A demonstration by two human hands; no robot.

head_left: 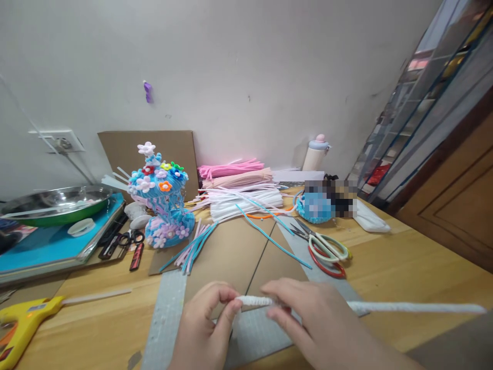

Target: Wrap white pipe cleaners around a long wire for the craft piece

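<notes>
Near the front edge of the table, my left hand [210, 321] pinches one end of a white pipe cleaner [256, 301] between thumb and fingertips. Its middle stretch looks tightly coiled. My right hand [304, 313] closes on the other end of the coil, its fingertips slightly blurred. A long straight tail of white pipe cleaner sticks out to the right from behind that hand. Beneath both hands lie a cardboard sheet [231, 252] and a grey cutting mat [164, 318]. Blue and lilac pipe cleaners [196, 246] rest on the cardboard beyond my left hand.
A blue flower-covered pipe-cleaner piece [159, 190] stands back left. Scissors [327, 249] lie to the right, a yellow glue gun [29, 321] front left. Bundles of white pipe cleaners [246, 203] and pink pipe cleaners [231, 168] line the wall, near a bottle [315, 154]. A metal bowl [57, 203] sits far left.
</notes>
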